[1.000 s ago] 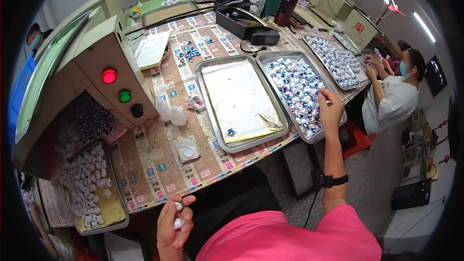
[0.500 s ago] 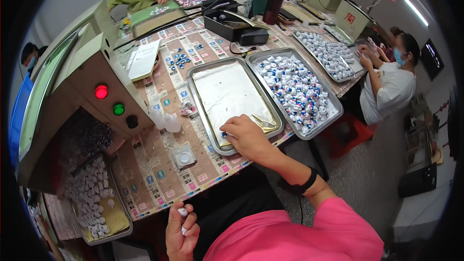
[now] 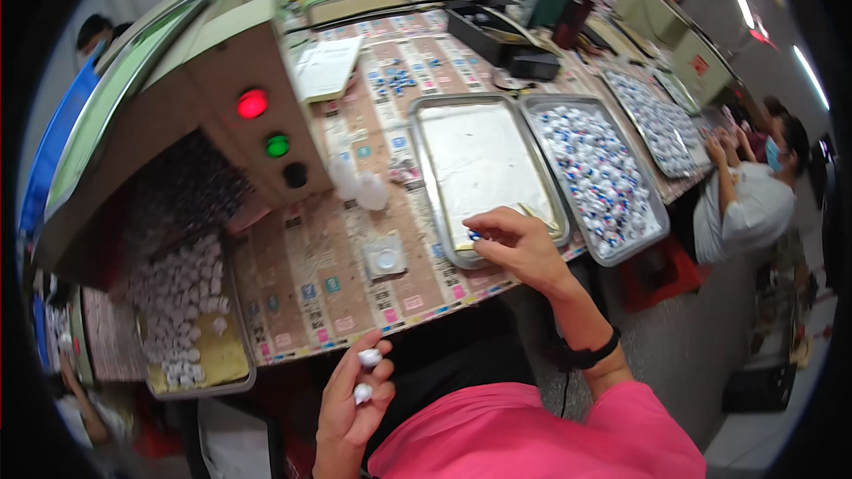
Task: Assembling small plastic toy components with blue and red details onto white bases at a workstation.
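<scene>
In my left hand (image 3: 351,399), held palm up near the table's front edge, two small white rounded pieces (image 3: 369,357) sit between curled fingers. My right hand (image 3: 522,248) is over the near end of a metal tray (image 3: 432,200) lined with a white sheet (image 3: 484,160). Its thumb and fingers pinch a small dark blue piece (image 3: 475,235), partly hidden by the fingers. Just to the right, a second metal tray (image 3: 658,213) is full of small white pieces with blue and pink parts (image 3: 599,173).
On the left stands a beige machine (image 3: 222,62) with red and green lights; a tray (image 3: 244,385) of white pieces lies below its opening. Small blue pieces (image 3: 395,82), a notebook (image 3: 327,69), a white bottle (image 3: 368,192) and a black box (image 3: 488,35) are on the table. Co-workers sit opposite and at right.
The whole view has swung, so the table sits farther right and higher. My left hand has loosened a little, showing the two white pieces more. The right hand still pinches over the lined tray.
</scene>
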Tool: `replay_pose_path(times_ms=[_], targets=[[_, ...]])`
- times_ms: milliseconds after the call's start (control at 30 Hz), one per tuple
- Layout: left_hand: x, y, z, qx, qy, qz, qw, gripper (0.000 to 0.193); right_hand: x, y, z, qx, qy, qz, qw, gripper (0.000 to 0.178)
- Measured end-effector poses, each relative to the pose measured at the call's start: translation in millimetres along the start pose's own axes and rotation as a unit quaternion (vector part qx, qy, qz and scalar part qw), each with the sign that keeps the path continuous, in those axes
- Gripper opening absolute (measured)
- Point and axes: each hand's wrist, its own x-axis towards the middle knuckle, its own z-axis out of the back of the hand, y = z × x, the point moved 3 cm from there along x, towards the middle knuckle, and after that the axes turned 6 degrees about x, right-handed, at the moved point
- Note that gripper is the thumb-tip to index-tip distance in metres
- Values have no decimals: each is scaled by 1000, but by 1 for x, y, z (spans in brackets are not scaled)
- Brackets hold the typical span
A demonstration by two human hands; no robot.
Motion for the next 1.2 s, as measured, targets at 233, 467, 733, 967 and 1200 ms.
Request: replay_pose_path(times_ms=[233,467,733,967,1200], targets=[[5,-3,-12,-11,0,-6,1000,37,-10,0,-36,231,90,-158,956,27],[11,-4,-6,-28,14,-25,999,34,-21,0,-68,308,149,-193,920,29],[8,-8,0,-67,66,-23,995,37,-28,6,-92,210,263,-137,932,21],[3,-9,3,-29,24,-46,998,31,-32,12,-98,211,242,-172,931,20],[4,-14,9,-17,52,-40,998,27,-31,6,-90,214,215,-161,939,21]])
